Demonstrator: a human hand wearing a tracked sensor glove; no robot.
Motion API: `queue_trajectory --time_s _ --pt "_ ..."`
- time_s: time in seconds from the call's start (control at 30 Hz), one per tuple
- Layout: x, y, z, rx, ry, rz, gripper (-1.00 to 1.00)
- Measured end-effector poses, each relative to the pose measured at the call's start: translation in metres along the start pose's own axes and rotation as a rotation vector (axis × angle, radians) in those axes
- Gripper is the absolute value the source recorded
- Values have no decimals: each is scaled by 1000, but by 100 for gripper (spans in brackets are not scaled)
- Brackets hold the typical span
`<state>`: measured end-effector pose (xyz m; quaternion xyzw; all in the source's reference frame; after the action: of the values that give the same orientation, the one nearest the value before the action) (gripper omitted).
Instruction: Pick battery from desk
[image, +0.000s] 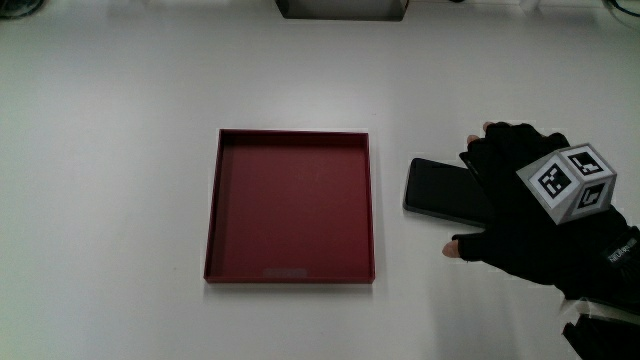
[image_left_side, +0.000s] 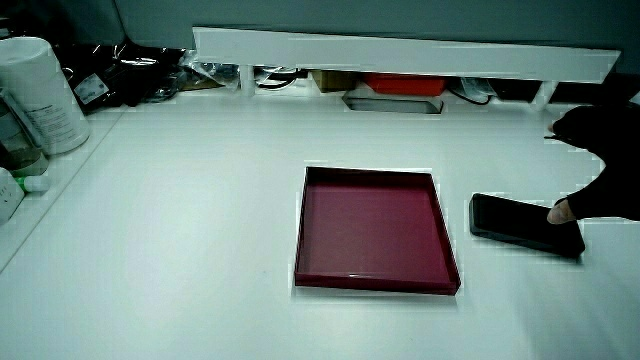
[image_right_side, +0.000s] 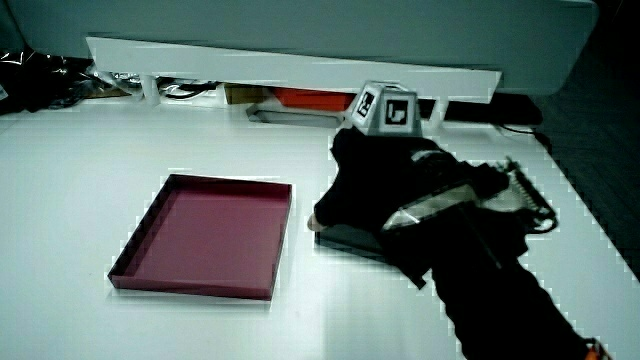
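Observation:
A flat black battery (image: 440, 188) lies on the white table beside a shallow red tray (image: 290, 132). The gloved hand (image: 530, 210) is over the end of the battery that points away from the tray. Its fingers are spread, the thumb (image: 455, 248) a little nearer to the person than the battery's edge. The patterned cube (image: 567, 182) sits on the back of the hand. In both side views the battery (image_left_side: 515, 220) (image_right_side: 345, 238) rests flat on the table, partly covered by the hand (image_left_side: 600, 190) (image_right_side: 400, 190). The tray (image_left_side: 370, 172) (image_right_side: 230, 181) holds nothing.
A low white partition (image_left_side: 400, 45) runs along the table's edge farthest from the person, with cables and small items under it. A white cylindrical container (image_left_side: 40, 95) stands at a corner of the table. A grey box (image: 340, 8) sits near the partition.

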<state>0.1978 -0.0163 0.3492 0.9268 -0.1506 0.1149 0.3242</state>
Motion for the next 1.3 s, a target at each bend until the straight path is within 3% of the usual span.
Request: queue_trajectory --time_s 0.33,0.43,0.6,0.7,0.8,1.07,1.3 --pt "38 42 -35 -69 85 -54 0" --pt "53 54 -47 -65 143 -60 0" --pt "70 72 -65 -101 191 -113 0" --pt "77 82 -74 -122 188 -142 0" --pt "83 89 -83 -98 216 -138 0" --pt "95 109 -112 -172 221 -206 0" --pt "100 118 -127 -189 230 -233 0"
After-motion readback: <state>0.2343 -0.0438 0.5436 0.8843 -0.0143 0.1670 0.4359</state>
